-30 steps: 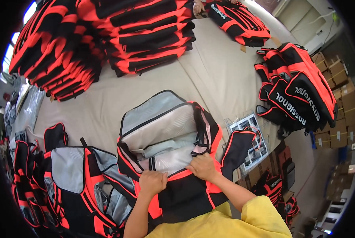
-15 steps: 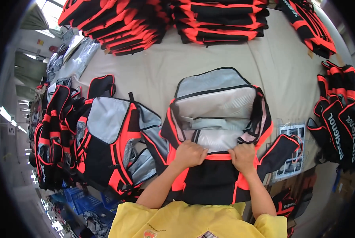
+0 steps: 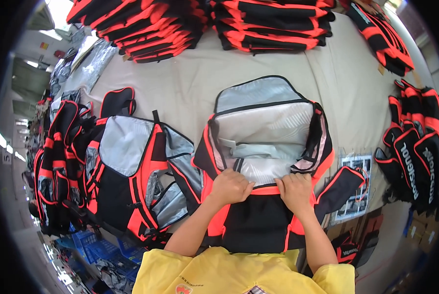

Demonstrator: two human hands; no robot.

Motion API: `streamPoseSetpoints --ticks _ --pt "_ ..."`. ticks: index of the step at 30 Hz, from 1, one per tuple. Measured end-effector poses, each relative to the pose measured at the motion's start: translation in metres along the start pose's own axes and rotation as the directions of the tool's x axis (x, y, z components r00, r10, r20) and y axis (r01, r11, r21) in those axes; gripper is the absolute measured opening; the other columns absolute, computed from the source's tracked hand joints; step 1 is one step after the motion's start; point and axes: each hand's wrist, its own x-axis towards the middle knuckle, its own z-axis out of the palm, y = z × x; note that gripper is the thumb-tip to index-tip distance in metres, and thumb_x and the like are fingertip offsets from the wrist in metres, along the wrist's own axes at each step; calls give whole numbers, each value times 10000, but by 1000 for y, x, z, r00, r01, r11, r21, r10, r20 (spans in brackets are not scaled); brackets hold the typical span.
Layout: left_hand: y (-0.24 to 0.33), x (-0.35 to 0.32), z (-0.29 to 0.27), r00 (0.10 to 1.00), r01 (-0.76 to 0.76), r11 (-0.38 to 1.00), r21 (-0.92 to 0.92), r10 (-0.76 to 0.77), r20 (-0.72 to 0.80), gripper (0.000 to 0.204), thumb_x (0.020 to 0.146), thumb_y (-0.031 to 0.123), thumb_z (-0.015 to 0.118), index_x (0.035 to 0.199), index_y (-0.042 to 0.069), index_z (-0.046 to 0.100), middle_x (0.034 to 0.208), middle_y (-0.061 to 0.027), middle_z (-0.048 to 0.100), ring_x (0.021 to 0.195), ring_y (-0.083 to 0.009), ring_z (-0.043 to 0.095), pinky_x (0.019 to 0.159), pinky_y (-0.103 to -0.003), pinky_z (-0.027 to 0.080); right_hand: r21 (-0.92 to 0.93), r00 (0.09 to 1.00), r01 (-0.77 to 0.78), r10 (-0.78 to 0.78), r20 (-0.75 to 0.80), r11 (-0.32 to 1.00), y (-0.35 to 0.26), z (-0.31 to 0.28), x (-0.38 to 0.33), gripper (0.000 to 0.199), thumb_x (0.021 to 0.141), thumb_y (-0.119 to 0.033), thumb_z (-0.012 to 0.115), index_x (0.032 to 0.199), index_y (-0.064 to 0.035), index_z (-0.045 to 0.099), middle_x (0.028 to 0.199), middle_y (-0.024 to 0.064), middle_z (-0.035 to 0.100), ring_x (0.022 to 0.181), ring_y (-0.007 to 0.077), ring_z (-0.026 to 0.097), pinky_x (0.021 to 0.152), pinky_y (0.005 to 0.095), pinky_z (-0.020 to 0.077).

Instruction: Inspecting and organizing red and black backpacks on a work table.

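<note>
In front of me lies a black and neon-red backpack (image 3: 256, 220), its mouth wide open and its grey lining (image 3: 263, 130) showing. The grey-lined lid flap (image 3: 256, 94) is folded back, away from me. My left hand (image 3: 232, 186) is closed over the near rim of the opening, left of its middle. On the same rim, my right hand (image 3: 295, 190) grips the edge with its fingers curled over. Between the two hands runs the red-trimmed edge (image 3: 266, 190). Inside, folds of lining hide the bottom.
A second backpack (image 3: 126, 147) lies partly opened on the left, with more bags (image 3: 62, 166) beyond it. Tall stacks of black-and-red bags (image 3: 273, 24) stand at the far side. Several bags (image 3: 415, 147) lie at the right. Blue crates (image 3: 89, 245) sit below the table's left side.
My right hand has shifted slightly left along the rim, nearer my left hand. The whole scene sits a little further left and higher in view. Both hands keep hold of the rim.
</note>
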Motion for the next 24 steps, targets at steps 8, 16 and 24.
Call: streamPoseSetpoints --ticks 8,16,24 --pt "-45 48 -31 926 223 968 116 -173 -335 218 802 163 769 650 59 653 682 -92 627 823 -285 623 887 -491 480 44 963 -148 134 232 988 -11 12 106 282 857 -306 831 925 -72 689 871 113 711 814 349 724 751 496 550" --pt "-86 54 13 874 403 912 -71 -407 -267 149 794 142 703 686 49 661 736 -112 664 848 -314 639 903 -472 460 178 798 -73 -50 600 981 -14 103 184 422 851 -257 836 1143 17 702 1090 255 748 992 426 745 857 501 590" --pt "-72 47 -11 881 443 877 184 -464 87 167 779 205 707 868 64 703 717 -119 693 747 -295 675 838 -440 428 656 746 -632 93 660 413 -35 192 225 336 941 -191 789 1180 42 753 925 142 762 760 198 715 670 346 599"
